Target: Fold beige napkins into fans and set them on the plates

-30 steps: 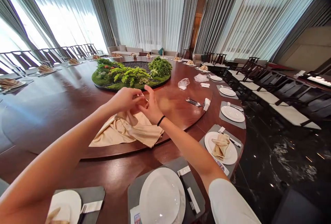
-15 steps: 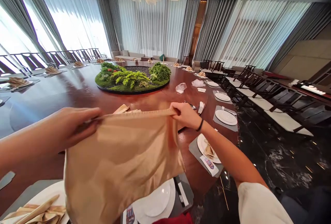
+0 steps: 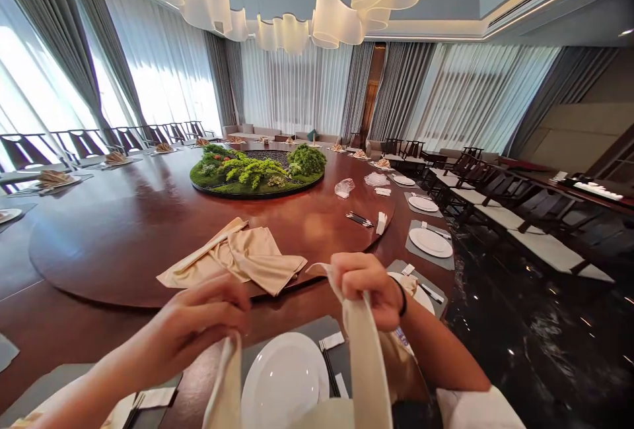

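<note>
A beige cloth napkin (image 3: pixel 367 366) hangs between my hands, close to me, its two sides drooping toward the bottom of the view. My left hand (image 3: pixel 205 317) is closed on one edge, and the cloth falls from under its fingers. My right hand (image 3: pixel 364 284) grips the other side, with a short end sticking out past the knuckles. Below and between the hands lies a white plate (image 3: pixel 284 376) on a grey placemat (image 3: pixel 319 330), with dark chopsticks (image 3: pixel 329 366) beside it. More beige napkins (image 3: pixel 247 254) lie loosely heaped on the turntable's near edge.
The large round wooden turntable (image 3: pixel 123 237) bears a green moss-and-shrub centrepiece (image 3: pixel 257 175). Crumpled clear plastic (image 3: pixel 344 187) and a bundle of chopsticks (image 3: pixel 359 219) lie on its right side. Place settings with plates (image 3: pixel 430 243) ring the table; chairs (image 3: pixel 495 208) line the right side.
The napkin was stretched flat and wide in front of me; now it hangs lower, slack in the middle. My hands have come down and the view has tilted up, uncovering the plate and napkin heap.
</note>
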A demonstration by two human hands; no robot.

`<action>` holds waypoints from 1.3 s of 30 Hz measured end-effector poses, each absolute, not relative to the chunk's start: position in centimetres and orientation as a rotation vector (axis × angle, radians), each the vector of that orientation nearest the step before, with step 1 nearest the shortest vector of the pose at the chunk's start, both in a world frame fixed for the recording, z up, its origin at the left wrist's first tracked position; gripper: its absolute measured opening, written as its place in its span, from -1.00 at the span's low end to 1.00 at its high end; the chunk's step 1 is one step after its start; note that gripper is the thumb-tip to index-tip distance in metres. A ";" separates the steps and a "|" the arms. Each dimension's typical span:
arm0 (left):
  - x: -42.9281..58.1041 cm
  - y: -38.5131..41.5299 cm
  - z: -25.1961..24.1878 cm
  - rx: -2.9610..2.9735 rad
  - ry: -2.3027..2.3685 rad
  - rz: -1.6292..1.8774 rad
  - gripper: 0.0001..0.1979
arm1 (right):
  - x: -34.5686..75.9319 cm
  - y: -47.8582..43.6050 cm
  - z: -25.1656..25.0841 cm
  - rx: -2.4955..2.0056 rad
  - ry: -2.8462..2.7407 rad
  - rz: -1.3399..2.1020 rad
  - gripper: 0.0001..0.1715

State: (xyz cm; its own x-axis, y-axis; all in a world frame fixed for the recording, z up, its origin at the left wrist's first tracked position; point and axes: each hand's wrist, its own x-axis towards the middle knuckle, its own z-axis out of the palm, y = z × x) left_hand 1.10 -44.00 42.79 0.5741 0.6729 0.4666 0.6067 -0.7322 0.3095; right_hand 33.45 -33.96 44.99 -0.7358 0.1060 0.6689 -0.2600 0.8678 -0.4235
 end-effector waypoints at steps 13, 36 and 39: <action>5.3 -40.1 43.4 2.530 1.085 0.984 -0.77 | 31.2 -31.6 43.5 0.257 -2.554 0.633 -0.86; -6.4 -33.6 49.0 2.767 1.306 0.666 -0.66 | 31.7 -25.6 50.8 -0.474 -2.550 0.301 -0.70; -6.2 -32.4 49.4 2.655 1.194 0.740 -0.63 | 32.2 -25.4 51.5 -0.527 -2.460 0.340 -0.70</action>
